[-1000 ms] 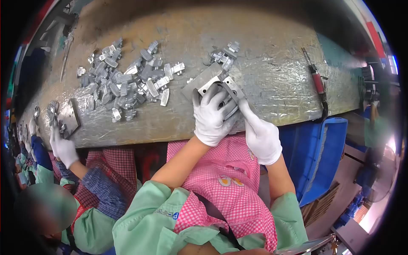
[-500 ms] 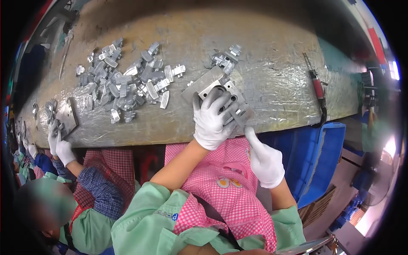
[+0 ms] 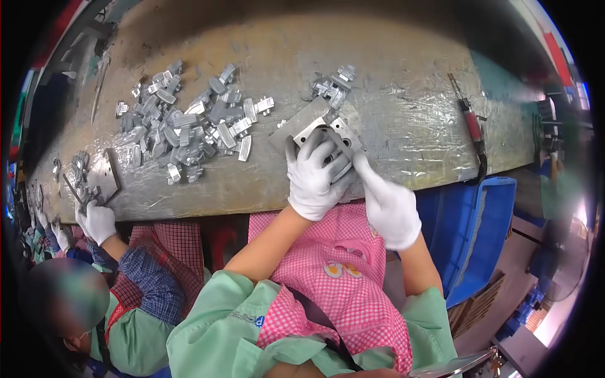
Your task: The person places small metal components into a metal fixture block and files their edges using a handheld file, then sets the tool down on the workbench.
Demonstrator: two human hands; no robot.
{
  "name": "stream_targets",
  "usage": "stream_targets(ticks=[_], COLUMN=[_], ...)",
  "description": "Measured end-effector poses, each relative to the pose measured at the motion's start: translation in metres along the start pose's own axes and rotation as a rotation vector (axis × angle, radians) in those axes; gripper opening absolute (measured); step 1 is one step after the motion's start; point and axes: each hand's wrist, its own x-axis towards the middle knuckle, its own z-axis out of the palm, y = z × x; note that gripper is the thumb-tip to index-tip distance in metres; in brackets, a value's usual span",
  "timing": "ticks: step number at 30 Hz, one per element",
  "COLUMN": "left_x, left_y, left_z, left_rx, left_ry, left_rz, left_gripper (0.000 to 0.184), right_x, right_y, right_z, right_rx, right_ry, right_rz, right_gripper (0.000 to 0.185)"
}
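My left hand (image 3: 317, 176), in a white glove, bends its fingers over a steel block (image 3: 342, 131) with round holes and grips it at the table's front edge. A dark rounded piece shows by the fingertips; its shape is mostly covered. My right hand (image 3: 392, 211), also gloved, is closed, with its forefinger reaching to the block's right side. The flat metal bar seen in it earlier is hidden now. Behind the block lies a flat steel plate (image 3: 296, 123). A small group of grey metal castings (image 3: 334, 87) sits just beyond.
A large heap of castings (image 3: 179, 123) spreads to the left. A red-handled tool with a cable (image 3: 471, 123) lies to the right. Below the table edge stands a blue crate (image 3: 479, 242). At left, a co-worker's gloved hands (image 3: 97, 222) work beside another plate (image 3: 104, 173).
My right hand has moved up and slightly left to the block, and the flat bar has gone from sight. My left hand stays in place. The co-worker's hands have shifted.
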Motion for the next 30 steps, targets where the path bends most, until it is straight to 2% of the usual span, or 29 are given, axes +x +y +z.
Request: stream_targets(ticks=[5, 8, 11, 13, 16, 17, 19, 20, 21, 22, 24, 25, 26, 27, 28, 30], left_x=[0.000, -0.004, 0.009, 0.009, 0.003, 0.003, 0.001, 0.002, 0.005, 0.004, 0.009, 0.014, 0.022, 0.021, 0.013, 0.026], left_y=[0.002, 0.000, 0.007, 0.007, 0.002, 0.001, -0.004, -0.006, -0.014, -0.018, -0.050, -0.063, -0.075, -0.093, -0.109, -0.098], left_z=[-0.003, 0.002, -0.010, -0.010, -0.007, -0.012, -0.021, -0.027, -0.037, -0.042, -0.048, -0.052, -0.064, -0.068, -0.071, -0.082], left_rx=[-0.034, -0.037, -0.017, -0.029, -0.096, -0.105, -0.214, -0.137, -0.141, -0.172, -0.061, -0.050, 0.132, 0.139, 0.278, 0.267], left_ry=[-0.046, 0.014, -0.043, -0.027, 0.022, 0.026, 0.044, 0.088, 0.009, 0.162, 0.320, 0.428, 0.462, 0.473, 0.444, 0.498], left_rz=[-0.043, -0.014, -0.018, -0.013, 0.011, 0.039, 0.043, 0.009, -0.060, -0.114, -0.125, -0.210, -0.156, -0.210, -0.199, -0.280], left_gripper=[0.043, 0.045, 0.044, 0.044, 0.043, 0.040, 0.038, 0.038, 0.038, 0.039, 0.041, 0.042, 0.040, 0.037, 0.035, 0.039], right_x=[-0.025, 0.013, 0.022, 0.033, 0.070, 0.084, 0.110, 0.121, 0.128, 0.135, 0.150, 0.157, 0.165, 0.174, 0.182, 0.196], right_y=[-0.005, 0.006, 0.023, 0.031, 0.043, 0.051, 0.064, 0.068, 0.069, 0.065, 0.070, 0.076, 0.071, 0.069, 0.071, 0.087], right_z=[-0.012, -0.001, 0.012, 0.010, 0.015, 0.019, 0.032, 0.038, 0.041, 0.041, 0.043, 0.045, 0.035, 0.030, 0.026, 0.030], right_rx=[-0.002, -0.067, 0.117, 0.135, 0.196, 0.161, 0.109, 0.092, 0.074, 0.055, 0.069, 0.103, 0.051, 0.042, 0.032, 0.101], right_ry=[-0.108, -0.053, 0.121, 0.120, 0.111, 0.071, 0.101, 0.105, 0.080, 0.056, 0.089, 0.126, 0.076, 0.039, 0.004, -0.095], right_rz=[0.068, 0.073, 0.022, 0.097, 0.247, 0.320, 0.283, 0.248, 0.260, 0.269, 0.221, 0.179, 0.210, 0.193, 0.178, 0.128], right_gripper=[0.056, 0.047, 0.042, 0.040, 0.049, 0.058, 0.058, 0.056, 0.054, 0.053, 0.051, 0.051, 0.051, 0.053, 0.054, 0.064])
